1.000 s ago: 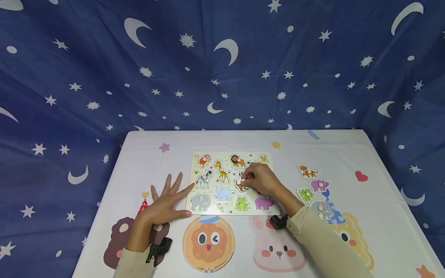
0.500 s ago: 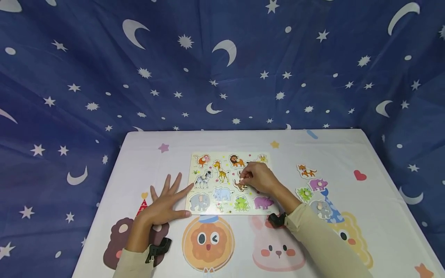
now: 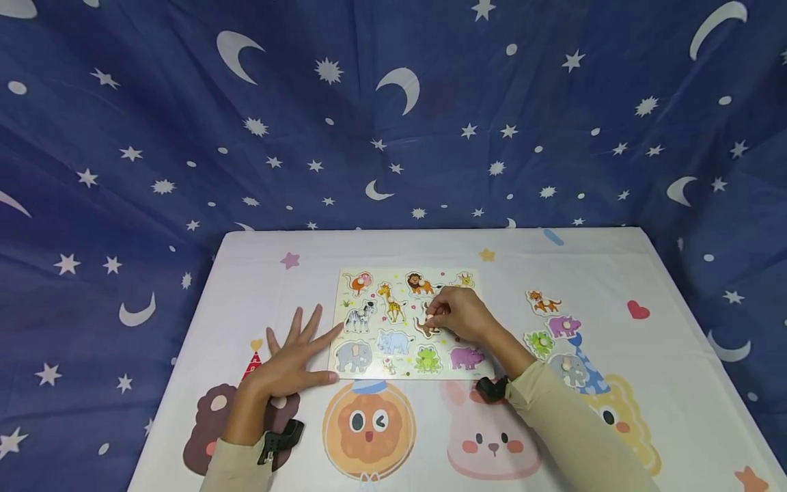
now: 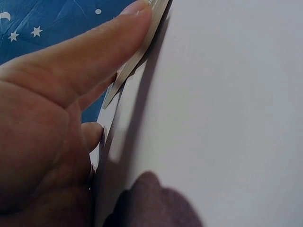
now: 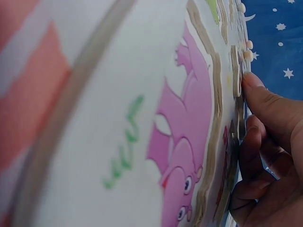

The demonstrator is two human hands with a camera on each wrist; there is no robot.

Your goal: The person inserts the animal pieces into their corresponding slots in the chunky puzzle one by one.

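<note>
Brown animal-shaped puzzle piece, partly hidden by fingers, sits just right of the middle of a flat, pale wooden board printed with animals. The right hand reaches over the board's right edge and pinches the piece between thumb and fingers. The left hand has its fingers spread, with its thumb touching the board's near-left corner and a fingertip at its left edge. On the board, an orange-brown lion piece with a round knob lies toward the far edge. Between the board and the right edge of the white, cartoon-printed surface lie an orange tiger-like piece, a purple hippo piece, a green frog piece and a grey elephant piece, grouped near one another.
</note>
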